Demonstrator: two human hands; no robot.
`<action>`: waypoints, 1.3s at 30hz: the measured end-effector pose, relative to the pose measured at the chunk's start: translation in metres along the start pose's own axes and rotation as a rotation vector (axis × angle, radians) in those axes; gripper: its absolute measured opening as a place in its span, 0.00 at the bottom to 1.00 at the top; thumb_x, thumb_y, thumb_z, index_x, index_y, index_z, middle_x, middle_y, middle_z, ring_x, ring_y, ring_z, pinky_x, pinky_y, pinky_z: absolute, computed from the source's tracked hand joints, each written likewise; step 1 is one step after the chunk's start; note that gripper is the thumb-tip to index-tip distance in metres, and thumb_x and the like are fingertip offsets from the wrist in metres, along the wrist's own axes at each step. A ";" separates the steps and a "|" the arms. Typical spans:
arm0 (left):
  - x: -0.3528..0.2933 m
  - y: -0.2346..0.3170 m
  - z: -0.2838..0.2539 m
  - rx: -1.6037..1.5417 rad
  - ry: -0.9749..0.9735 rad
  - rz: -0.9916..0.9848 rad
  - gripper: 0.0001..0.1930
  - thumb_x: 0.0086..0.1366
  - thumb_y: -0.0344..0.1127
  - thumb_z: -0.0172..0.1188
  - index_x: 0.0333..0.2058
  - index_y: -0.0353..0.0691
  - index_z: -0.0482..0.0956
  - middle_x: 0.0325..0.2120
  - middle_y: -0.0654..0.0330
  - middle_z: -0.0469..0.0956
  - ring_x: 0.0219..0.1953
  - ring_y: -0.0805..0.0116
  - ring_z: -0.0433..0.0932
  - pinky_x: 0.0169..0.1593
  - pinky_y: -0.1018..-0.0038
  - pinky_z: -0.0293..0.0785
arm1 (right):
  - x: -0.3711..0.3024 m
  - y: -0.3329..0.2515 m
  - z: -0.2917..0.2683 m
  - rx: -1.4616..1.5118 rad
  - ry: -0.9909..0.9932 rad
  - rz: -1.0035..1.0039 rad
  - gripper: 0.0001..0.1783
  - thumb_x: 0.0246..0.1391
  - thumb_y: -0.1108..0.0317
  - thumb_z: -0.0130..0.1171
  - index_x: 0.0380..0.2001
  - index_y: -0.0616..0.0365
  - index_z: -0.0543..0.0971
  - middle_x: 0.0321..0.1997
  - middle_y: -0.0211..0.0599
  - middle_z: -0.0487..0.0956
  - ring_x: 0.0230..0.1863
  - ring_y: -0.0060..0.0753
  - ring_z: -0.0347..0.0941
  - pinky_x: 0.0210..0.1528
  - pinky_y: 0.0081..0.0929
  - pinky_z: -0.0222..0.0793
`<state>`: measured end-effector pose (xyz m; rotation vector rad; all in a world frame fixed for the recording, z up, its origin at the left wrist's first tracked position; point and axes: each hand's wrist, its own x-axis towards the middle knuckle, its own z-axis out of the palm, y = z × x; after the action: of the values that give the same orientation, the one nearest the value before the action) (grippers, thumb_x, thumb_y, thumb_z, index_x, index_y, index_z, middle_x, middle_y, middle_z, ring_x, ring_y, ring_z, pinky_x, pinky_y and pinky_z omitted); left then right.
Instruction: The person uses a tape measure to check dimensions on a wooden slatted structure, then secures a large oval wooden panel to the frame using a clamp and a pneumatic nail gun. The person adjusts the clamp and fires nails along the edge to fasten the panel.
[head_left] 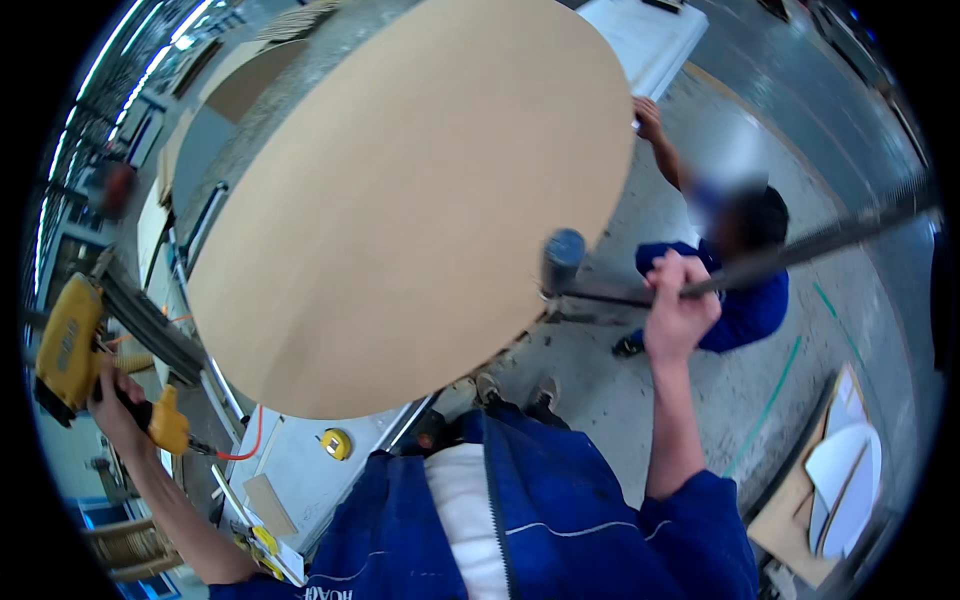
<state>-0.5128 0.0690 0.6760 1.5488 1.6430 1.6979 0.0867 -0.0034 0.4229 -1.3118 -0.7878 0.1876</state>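
Observation:
On the left, my left hand (120,405) is closed round the handle of a yellow nail gun (72,335), held out beyond the board's left edge. An orange air hose (250,440) runs from its yellow-capped end. My right hand (680,305) is raised with its fingers closed on a long dark bar (820,248), which slants up to the right rim. A thin dark rod shows on the hand's other side; I cannot tell if it is the same piece. Between my hands lies a large oval brown board (420,210). At its right edge stands a blue-grey cylinder (564,255).
A person (750,290) in blue crouches at the right, one hand (648,118) at the board's edge. A yellow tape measure (336,444) lies on the white surface below the board. White and brown curved pieces (842,480) stand at lower right. Stacked sheets are at upper left.

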 end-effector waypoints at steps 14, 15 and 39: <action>-0.036 0.066 0.157 0.138 -0.642 -0.265 0.14 0.67 0.41 0.66 0.32 0.40 0.71 0.16 0.70 0.68 0.14 0.82 0.69 0.19 0.83 0.68 | 0.007 -0.018 0.007 0.029 0.038 0.005 0.13 0.67 0.71 0.59 0.28 0.67 0.77 0.25 0.33 0.80 0.27 0.17 0.74 0.32 0.18 0.70; -0.051 0.070 0.173 0.125 -0.708 -0.279 0.14 0.66 0.41 0.67 0.33 0.39 0.72 0.16 0.69 0.68 0.14 0.81 0.70 0.19 0.83 0.69 | 0.006 -0.018 0.007 0.046 0.044 0.007 0.13 0.67 0.71 0.59 0.28 0.67 0.77 0.26 0.34 0.80 0.27 0.17 0.74 0.32 0.18 0.70; -0.115 0.098 0.296 0.298 -1.308 -0.502 0.13 0.62 0.37 0.65 0.35 0.33 0.75 0.17 0.66 0.71 0.15 0.77 0.71 0.22 0.77 0.71 | 0.008 -0.016 0.009 0.067 0.043 -0.049 0.13 0.66 0.67 0.62 0.31 0.68 0.80 0.24 0.33 0.81 0.26 0.16 0.74 0.31 0.19 0.69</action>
<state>-0.1851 0.0987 0.6335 1.5633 1.3015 0.0203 0.0824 0.0030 0.4409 -1.2281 -0.7700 0.1454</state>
